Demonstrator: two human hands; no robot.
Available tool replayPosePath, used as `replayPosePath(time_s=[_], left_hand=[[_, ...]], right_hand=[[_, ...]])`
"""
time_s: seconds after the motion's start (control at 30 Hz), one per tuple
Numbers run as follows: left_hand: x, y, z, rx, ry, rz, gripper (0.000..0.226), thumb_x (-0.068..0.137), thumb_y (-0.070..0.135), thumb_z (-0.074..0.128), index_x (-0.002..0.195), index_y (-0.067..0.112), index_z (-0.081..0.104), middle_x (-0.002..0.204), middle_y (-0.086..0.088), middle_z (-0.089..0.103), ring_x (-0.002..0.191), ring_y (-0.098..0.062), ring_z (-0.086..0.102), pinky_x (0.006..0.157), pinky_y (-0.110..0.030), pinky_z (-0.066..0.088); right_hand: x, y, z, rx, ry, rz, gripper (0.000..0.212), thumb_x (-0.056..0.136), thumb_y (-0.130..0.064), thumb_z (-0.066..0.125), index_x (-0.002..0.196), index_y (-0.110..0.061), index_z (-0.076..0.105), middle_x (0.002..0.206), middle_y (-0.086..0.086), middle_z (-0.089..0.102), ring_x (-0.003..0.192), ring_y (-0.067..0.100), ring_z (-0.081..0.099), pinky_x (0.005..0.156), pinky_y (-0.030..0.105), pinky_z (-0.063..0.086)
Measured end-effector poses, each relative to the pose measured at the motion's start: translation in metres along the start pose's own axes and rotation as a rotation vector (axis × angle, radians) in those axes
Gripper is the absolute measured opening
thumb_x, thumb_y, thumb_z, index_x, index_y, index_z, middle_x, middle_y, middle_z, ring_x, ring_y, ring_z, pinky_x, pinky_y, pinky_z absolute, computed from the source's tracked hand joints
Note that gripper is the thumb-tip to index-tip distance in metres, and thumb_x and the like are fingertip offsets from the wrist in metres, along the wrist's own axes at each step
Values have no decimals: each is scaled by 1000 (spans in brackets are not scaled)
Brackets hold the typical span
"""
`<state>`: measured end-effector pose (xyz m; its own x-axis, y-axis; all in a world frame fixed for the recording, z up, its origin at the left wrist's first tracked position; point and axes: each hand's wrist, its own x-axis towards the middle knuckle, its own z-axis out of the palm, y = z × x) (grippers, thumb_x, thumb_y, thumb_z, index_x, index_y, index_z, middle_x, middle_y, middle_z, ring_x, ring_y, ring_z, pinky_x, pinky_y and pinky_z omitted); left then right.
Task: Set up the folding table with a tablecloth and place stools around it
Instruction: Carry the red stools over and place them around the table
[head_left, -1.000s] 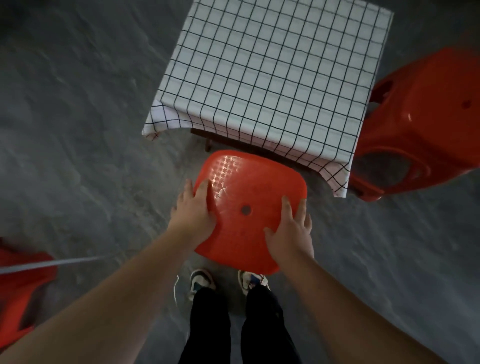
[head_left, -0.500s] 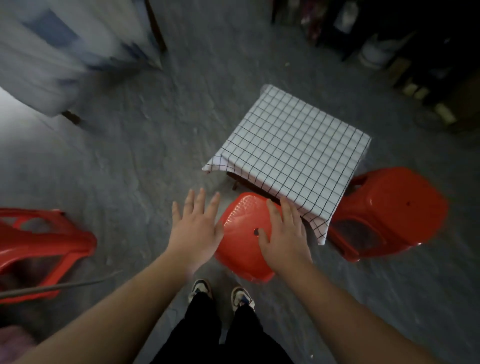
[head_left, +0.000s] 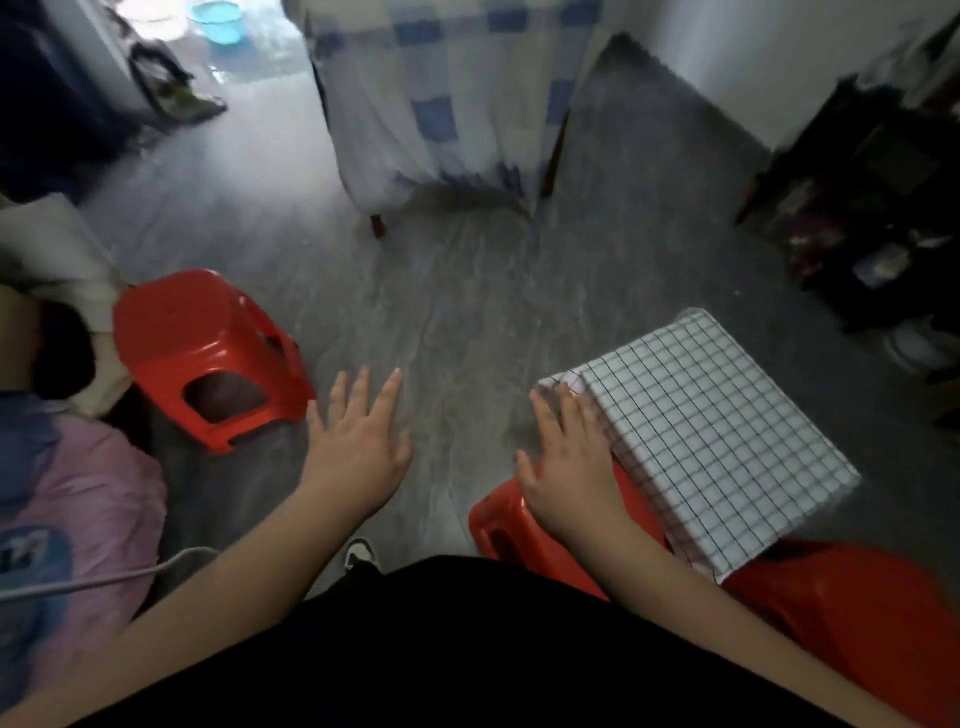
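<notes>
A low table under a white tablecloth with a black grid (head_left: 711, 436) stands at the right. A red stool (head_left: 511, 535) sits against its near-left side, and another red stool (head_left: 852, 618) is at its near-right. A third red stool (head_left: 208, 353) stands apart on the floor at the left. My left hand (head_left: 358, 447) hovers over the floor with fingers spread, holding nothing. My right hand (head_left: 566, 467) is open above the near stool and the cloth's corner; whether it touches them is unclear.
A bed or table draped in blue-and-white checked cloth (head_left: 447, 88) stands ahead. Dark furniture with clutter (head_left: 872, 218) lines the right wall. Pink and blue bedding (head_left: 57, 519) lies at the left, with a grey cable (head_left: 104, 577) across it. Grey floor (head_left: 467, 312) lies between.
Both hands have come off the red stool beside the table. The view has swung left, so the table now sits at the right and the stool on the left is nearer.
</notes>
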<state>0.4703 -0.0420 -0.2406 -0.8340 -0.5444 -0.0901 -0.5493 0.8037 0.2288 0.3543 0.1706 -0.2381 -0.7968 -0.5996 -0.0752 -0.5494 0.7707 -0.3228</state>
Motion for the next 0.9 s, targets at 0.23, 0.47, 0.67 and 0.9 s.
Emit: replayPosePath(time_s=[0.23,0.47,0.67,0.9], left_hand=[[-3,-123,-33,-61,84,-264,73,89,42,56,154,27,27,160,-13,26,148,-37,18,114,-63,19],[24,-288,-78,-41,93,-446,75,81,48,43,152,25,33,155,-18,34,143,-41,28,109,-66,28],[73,-405,-109,35,48,-453,72,90,47,45,155,28,22,161,-14,23,148,-37,17,114,-62,22],[169,-479,-100,-42,3,-522,71,95,47,42,156,32,8,164,-10,10,151,-29,1,119,-60,9]], right_hand=[[74,-139,26,-16,-110,-271,72,93,-43,48,156,-29,17,166,7,6,151,27,3,121,49,15],[168,-312,78,8,-163,-440,73,93,-40,52,157,-27,18,166,8,8,151,26,3,120,51,17],[237,-424,115,46,-191,-477,71,93,-40,53,156,-25,22,165,9,11,151,29,6,121,50,17],[334,-475,153,35,-258,-486,72,94,-40,52,156,-26,20,165,10,12,152,29,6,120,52,18]])
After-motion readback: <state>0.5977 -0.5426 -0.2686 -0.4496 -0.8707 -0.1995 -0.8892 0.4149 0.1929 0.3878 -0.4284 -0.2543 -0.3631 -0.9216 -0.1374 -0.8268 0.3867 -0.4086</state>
